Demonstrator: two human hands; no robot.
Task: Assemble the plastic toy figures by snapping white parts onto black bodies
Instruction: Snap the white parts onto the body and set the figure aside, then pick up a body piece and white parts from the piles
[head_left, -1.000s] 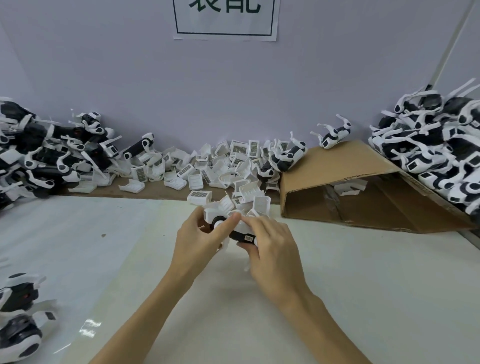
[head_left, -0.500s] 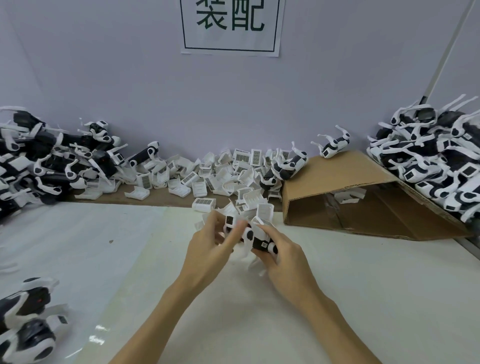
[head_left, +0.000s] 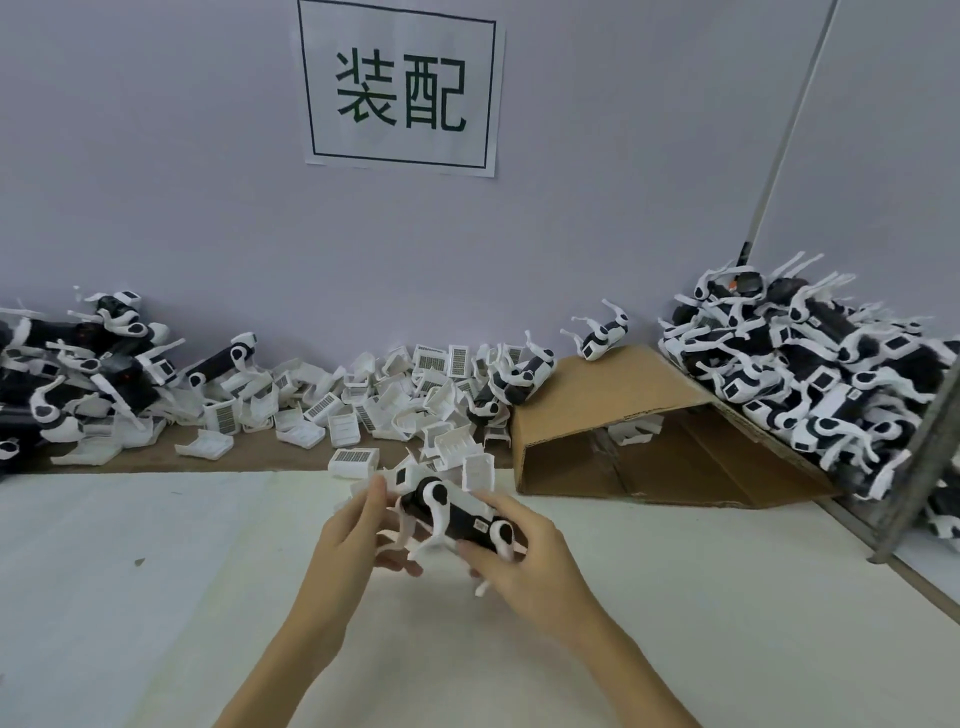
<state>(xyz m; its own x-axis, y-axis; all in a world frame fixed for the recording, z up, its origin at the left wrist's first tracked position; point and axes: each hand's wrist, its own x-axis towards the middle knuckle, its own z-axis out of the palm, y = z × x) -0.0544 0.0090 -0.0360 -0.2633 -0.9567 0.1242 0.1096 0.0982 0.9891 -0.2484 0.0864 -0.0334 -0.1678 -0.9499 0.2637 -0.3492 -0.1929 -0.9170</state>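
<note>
We hold one toy figure (head_left: 457, 514) above the white table (head_left: 156, 571), now turned side-on so its black body and two round white joints show; half a second ago it sat bunched between our fingers. Our right hand (head_left: 524, 561) grips its rear end, fingers curled round it. Our left hand (head_left: 358, 535) has loosened to a wider, relaxed hold at the front end. The loose white parts (head_left: 363, 400) stay heaped behind, beside the cardboard box (head_left: 639, 415).

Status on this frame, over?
Both hands, left and right, grip one toy above the table. Nothing in the way.
</note>
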